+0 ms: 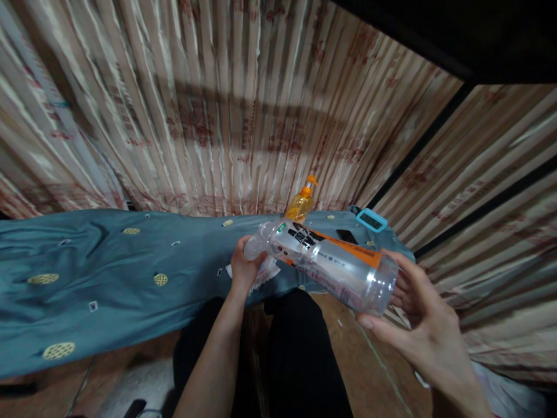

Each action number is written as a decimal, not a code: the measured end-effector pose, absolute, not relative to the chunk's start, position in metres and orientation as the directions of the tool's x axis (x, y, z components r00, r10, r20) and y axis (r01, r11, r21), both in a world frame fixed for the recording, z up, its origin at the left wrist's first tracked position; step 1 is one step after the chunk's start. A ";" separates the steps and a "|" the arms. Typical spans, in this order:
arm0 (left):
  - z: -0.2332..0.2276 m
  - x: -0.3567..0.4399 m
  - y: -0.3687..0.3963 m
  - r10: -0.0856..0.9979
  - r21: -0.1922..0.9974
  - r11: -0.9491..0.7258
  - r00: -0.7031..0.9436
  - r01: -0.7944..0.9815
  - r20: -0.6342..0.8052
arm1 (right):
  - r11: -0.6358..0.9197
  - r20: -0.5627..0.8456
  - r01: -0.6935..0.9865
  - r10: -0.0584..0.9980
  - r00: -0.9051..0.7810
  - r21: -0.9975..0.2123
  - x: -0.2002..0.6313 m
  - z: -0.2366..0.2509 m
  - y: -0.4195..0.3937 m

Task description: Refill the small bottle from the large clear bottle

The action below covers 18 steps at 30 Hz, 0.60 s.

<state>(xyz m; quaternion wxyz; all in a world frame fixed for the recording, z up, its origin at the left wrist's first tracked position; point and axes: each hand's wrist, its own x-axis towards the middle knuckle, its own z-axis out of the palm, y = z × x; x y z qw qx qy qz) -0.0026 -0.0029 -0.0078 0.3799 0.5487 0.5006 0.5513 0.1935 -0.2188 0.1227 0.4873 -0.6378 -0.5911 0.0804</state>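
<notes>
Orange pump bottle [301,202] stands at 12 o'clock on the blue patterned cloth [87,273]. Blue digital timer [371,219] at 1 o'clock, black phone [347,235] just beside it. Striped curtain [217,104] behind.

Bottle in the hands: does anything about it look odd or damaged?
Nothing looks damaged. The clear bottle is empty and held sideways, right hand at its base, left hand at its neck with a white tissue.

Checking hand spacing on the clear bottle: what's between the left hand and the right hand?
In the head view, only the clear bottle spans the gap, lying tilted: left hand grips its neck end, right hand its base. Below show dark trousers.
</notes>
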 end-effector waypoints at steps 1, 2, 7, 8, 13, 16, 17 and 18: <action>-0.008 -0.003 -0.003 0.969 0.969 -0.207 -0.108 0.132 0.222 | 0.174 0.476 0.677 0.831 0.289 -0.715 0.194 0.123 -0.219; -0.009 -0.003 -0.002 0.970 0.970 -0.203 -0.106 0.132 0.217 | 0.174 0.478 0.678 0.828 0.291 -0.714 0.194 0.123 -0.219; -0.010 -0.002 -0.002 0.971 0.971 -0.205 -0.103 0.124 0.218 | 0.165 0.472 0.680 0.831 0.295 -0.715 0.194 0.124 -0.220; -0.009 -0.002 -0.002 0.970 0.970 -0.206 -0.102 0.127 0.220 | 0.162 0.472 0.682 0.830 0.297 -0.713 0.194 0.123 -0.220; -0.007 -0.002 -0.003 0.968 0.968 -0.210 -0.109 0.136 0.225 | 0.157 0.476 0.690 0.827 0.299 -0.706 0.194 0.123 -0.219; -0.007 -0.002 -0.003 0.969 0.969 -0.207 -0.111 0.133 0.222 | 0.157 0.474 0.690 0.829 0.297 -0.707 0.193 0.124 -0.219; -0.007 -0.002 -0.003 0.969 0.969 -0.204 -0.111 0.138 0.220 | 0.158 0.474 0.690 0.829 0.296 -0.706 0.193 0.124 -0.219; -0.008 -0.002 -0.003 0.970 0.970 -0.199 -0.110 0.142 0.216 | 0.160 0.474 0.689 0.830 0.294 -0.707 0.193 0.124 -0.219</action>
